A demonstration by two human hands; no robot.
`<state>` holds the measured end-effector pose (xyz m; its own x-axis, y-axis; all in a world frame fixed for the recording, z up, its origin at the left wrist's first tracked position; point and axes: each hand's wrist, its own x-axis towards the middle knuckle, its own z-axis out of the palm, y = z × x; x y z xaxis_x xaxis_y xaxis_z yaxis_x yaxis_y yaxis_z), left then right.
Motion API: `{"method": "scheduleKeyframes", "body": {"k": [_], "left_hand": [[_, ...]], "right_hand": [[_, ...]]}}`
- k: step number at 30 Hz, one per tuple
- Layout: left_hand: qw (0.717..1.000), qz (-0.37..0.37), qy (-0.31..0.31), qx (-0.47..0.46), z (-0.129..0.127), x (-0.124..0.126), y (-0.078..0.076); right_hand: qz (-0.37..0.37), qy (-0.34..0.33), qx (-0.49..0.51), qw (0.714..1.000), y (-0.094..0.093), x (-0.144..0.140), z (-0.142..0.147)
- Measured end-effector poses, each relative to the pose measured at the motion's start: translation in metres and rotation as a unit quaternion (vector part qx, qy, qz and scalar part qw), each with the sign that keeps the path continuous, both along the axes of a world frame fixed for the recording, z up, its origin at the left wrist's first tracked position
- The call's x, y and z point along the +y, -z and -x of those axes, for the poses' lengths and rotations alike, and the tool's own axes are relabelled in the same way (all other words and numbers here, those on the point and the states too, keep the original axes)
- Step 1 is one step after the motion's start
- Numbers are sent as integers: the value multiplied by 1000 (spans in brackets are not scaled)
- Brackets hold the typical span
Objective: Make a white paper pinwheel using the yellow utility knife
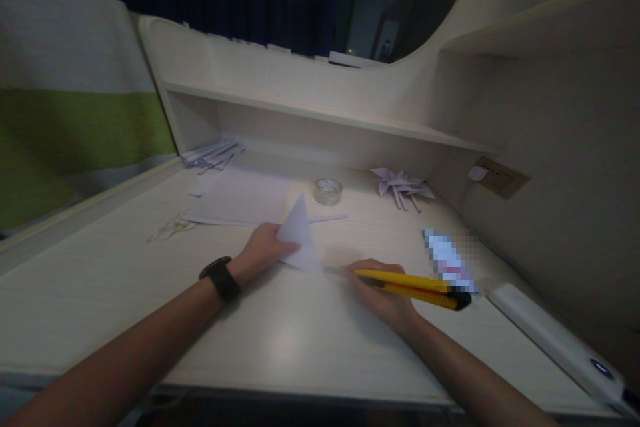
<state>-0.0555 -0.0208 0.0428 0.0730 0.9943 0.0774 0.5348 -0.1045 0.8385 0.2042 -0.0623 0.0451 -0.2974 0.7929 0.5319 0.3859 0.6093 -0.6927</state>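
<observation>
Left hand (pixel 263 250) fingers closed on the folded paper (pixel 300 237), held upright on the bench (pixel 280 340). Right hand (pixel 383 290) grips the yellow utility knife (pixel 415 285), tip beside the paper's lower right edge.

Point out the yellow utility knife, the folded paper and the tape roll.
yellow utility knife (pixel 410 285): head view, middle of its handle.
folded paper (pixel 300 240): head view, centre of the raised triangle.
tape roll (pixel 328 191): head view, its top face.

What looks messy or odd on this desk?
Little stands out. Loose paper strips lie scattered at the back left corner, and the folded paper under the left hand stands tilted up.
</observation>
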Motion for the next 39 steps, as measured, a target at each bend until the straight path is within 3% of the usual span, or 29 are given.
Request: {"method": "scheduleKeyframes", "body": {"k": [12, 31, 39], "left_hand": [[993, 30, -2, -113, -6, -10, -13], [986, 57, -13, -156, -8, -15, -18], [987, 60, -9, -150, -5, -11, -11]], "right_hand": [[-33, -4, -51, 998, 5, -2, -2], [-71, 3, -64, 995, 0, -4, -1], [-84, 19, -71, 994, 1, -3, 0]]}}
